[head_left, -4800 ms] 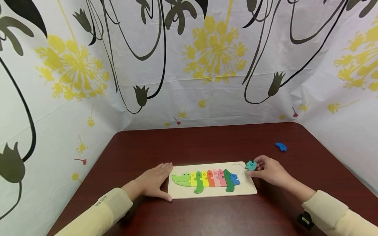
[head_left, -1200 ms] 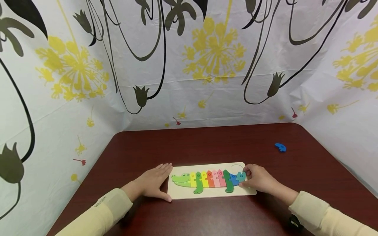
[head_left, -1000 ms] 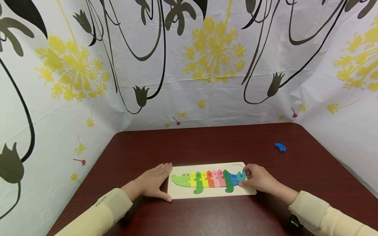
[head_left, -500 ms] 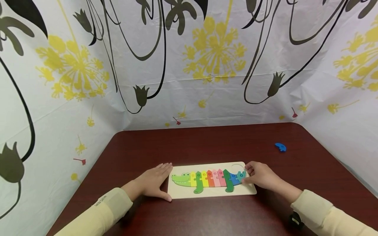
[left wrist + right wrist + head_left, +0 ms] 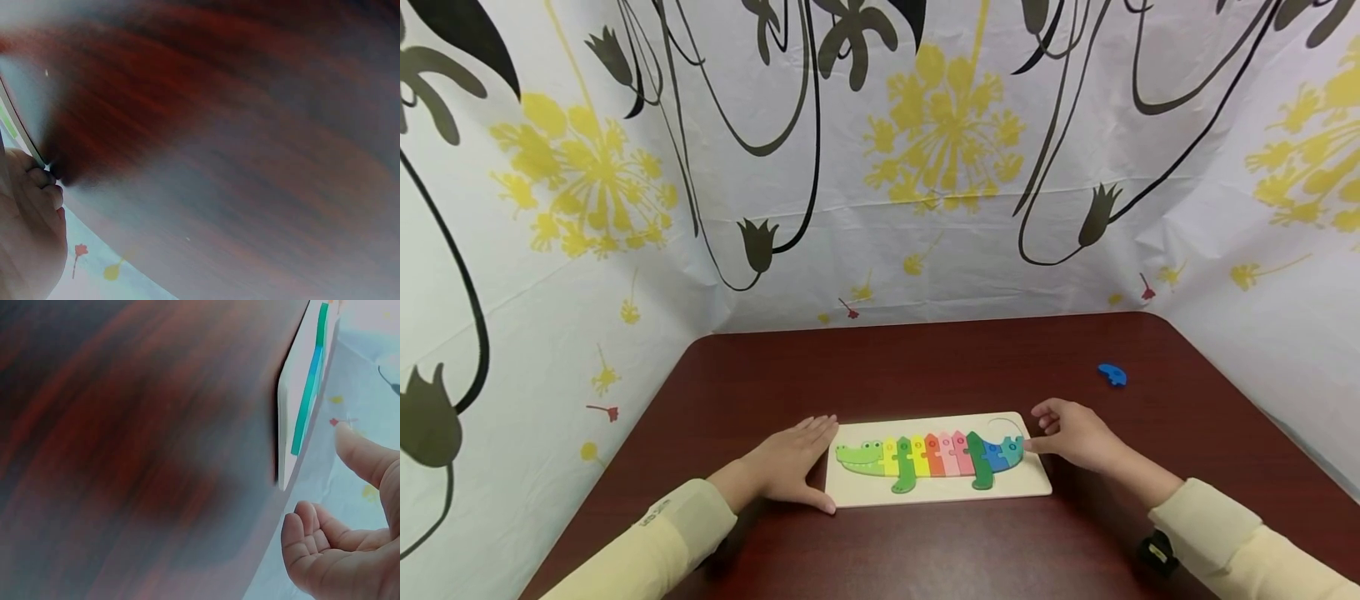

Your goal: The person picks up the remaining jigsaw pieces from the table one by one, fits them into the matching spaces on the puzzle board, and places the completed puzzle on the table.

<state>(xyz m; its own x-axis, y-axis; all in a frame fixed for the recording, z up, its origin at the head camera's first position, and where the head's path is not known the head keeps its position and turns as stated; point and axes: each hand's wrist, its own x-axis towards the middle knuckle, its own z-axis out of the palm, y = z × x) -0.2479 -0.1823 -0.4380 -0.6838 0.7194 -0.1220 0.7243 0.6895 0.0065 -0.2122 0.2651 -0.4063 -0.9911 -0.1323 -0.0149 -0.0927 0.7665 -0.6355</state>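
A pale wooden puzzle board (image 5: 943, 492) lies on the table, carrying a crocodile of colourful interlocking pieces. Its green head (image 5: 861, 457) faces left, and a teal piece (image 5: 1013, 452) sits at the tail end beside a blue one (image 5: 995, 455). My left hand (image 5: 793, 463) rests flat at the board's left edge, thumb spread along the near corner. My right hand (image 5: 1078, 435) is just off the board's right side, thumb close to the teal piece. In the right wrist view its thumb (image 5: 365, 453) and curved fingers (image 5: 306, 550) are apart, with nothing between them.
A loose blue curved puzzle piece (image 5: 1112, 374) lies toward the back right of the dark red-brown table (image 5: 880, 375). Above the board's tail end a thin curved outline shows. A white cloth (image 5: 880, 275) with flower prints hangs around the table's back and sides.
The teal piece went from the right hand onto the board, next to the blue piece. The right hand has since let go and drawn back to the right. The left hand stayed put.
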